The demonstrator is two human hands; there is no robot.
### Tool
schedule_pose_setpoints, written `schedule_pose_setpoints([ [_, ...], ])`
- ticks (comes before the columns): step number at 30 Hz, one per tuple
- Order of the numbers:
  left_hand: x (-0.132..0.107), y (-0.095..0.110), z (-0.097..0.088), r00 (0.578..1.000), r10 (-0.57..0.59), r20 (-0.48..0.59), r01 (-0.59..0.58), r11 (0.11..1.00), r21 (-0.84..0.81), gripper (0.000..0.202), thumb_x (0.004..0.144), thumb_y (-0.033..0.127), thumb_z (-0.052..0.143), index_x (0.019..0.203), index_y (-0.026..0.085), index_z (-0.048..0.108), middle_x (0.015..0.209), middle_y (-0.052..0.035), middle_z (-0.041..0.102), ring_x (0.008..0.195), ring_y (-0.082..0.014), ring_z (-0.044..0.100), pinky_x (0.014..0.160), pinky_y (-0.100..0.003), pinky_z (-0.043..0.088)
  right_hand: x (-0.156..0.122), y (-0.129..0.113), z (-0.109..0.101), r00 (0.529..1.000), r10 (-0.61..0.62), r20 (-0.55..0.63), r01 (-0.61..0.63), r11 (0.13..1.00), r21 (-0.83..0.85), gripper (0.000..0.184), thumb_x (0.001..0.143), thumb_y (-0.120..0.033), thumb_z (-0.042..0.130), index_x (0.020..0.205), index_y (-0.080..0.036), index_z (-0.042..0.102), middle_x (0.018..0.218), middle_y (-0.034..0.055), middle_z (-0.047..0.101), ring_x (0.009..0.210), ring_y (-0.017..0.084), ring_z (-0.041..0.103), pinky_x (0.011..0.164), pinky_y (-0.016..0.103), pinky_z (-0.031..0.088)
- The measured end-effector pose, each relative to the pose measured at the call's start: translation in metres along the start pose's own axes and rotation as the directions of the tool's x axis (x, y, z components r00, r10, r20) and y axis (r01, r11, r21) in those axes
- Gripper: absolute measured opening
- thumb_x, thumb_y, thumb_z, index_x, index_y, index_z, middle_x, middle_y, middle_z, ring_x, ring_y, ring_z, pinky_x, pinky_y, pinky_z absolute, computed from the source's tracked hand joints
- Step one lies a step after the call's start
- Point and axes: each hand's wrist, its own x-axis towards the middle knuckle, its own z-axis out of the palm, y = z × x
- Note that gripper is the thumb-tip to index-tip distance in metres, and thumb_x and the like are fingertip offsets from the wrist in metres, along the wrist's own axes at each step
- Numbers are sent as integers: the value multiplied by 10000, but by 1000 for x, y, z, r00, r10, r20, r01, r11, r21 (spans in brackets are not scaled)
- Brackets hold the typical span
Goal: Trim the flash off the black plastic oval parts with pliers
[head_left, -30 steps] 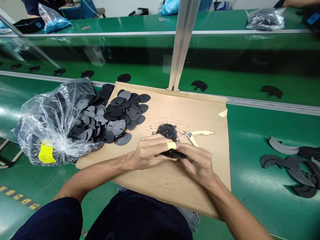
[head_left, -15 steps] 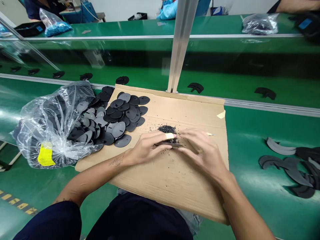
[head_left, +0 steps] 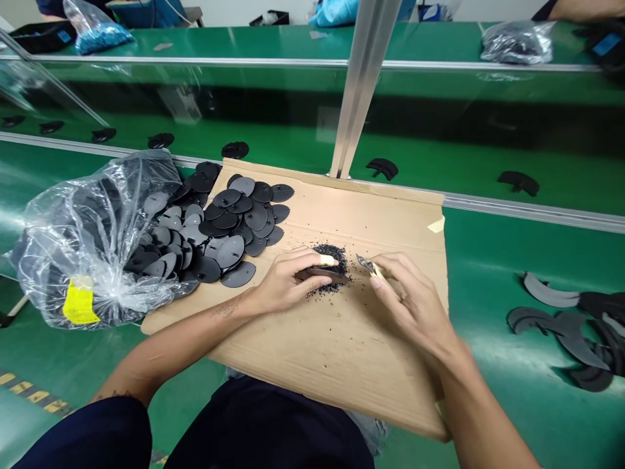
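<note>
A glossy, flat green worktop (head_left: 508, 241) is extending left and right. A straight, silver metal rail (head_left: 537, 211) is bordering its far edge. A grooved, silver metal post (head_left: 361, 85) is rising at this rail. Beyond, a flat, raised green surface (head_left: 234, 42) is running crosswise, and a pale wall (head_left: 224, 12) is closing the background. White glare is lying on the worktop. At lower left, a smooth green floor (head_left: 29, 358) is carrying a yellow-and-black striped marking (head_left: 36, 395).

Navy sleeve (head_left: 97, 431), pale-yellow finger band (head_left: 327, 260).

Left fingers (head_left: 315, 283) holding a dark flat piece (head_left: 334, 276), right fingers (head_left: 387, 294) holding yellow-handled cutters (head_left: 374, 268), black scraps (head_left: 338, 254) on cardboard (head_left: 381, 365)
</note>
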Motion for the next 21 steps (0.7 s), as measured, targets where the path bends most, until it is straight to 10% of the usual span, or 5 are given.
schedule_pose_setpoints([
  [21, -1, 0, 2, 999, 22, 42, -15, 986, -166, 186, 932, 268, 700, 1068, 149, 745, 896, -84, 756, 816, -164, 693, 710, -280, 559, -6, -2, 7, 954, -288, -80, 277, 953, -125, 270, 908, -191, 706, 1165, -204, 623, 968, 99, 731, 839, 206, 702, 694, 333, 576],
])
